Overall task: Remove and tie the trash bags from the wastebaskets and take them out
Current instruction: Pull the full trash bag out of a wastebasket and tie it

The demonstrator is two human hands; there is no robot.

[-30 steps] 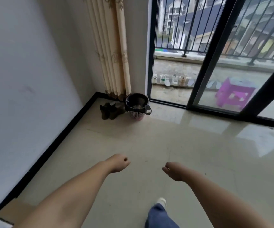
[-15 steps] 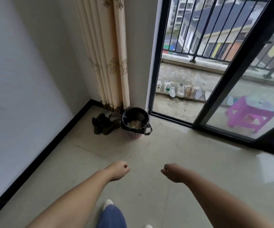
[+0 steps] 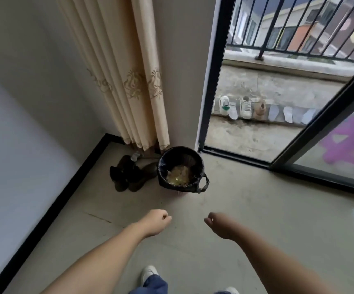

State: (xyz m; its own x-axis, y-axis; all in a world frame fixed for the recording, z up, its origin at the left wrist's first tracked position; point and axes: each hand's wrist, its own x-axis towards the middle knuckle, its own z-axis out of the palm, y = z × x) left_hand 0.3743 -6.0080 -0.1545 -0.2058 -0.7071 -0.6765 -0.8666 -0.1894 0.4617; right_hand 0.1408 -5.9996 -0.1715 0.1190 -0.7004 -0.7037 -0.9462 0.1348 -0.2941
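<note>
A small round wastebasket [image 3: 180, 188] stands on the floor in the corner, below the curtain and beside the door frame. A black trash bag [image 3: 163, 166] lines it, folded over the rim, with a loop handle hanging out on its right side. Yellowish scraps [image 3: 178, 176] lie inside the bag. My left hand [image 3: 155, 222] and my right hand [image 3: 218, 224] are held out in front of me, a short way from the basket. The fingers of both hands are curled and hold nothing.
A pair of dark shoes [image 3: 127, 175] lies just left of the basket, against the black skirting. A beige curtain [image 3: 129, 71] hangs above. The sliding glass door [image 3: 320, 132] stands open onto a balcony with pale shoes [image 3: 245, 107] and a purple stool [image 3: 350, 143].
I have walked closer to the corner, so the wastebasket looks larger and nearer. Both hands stay held out in front with curled fingers.
</note>
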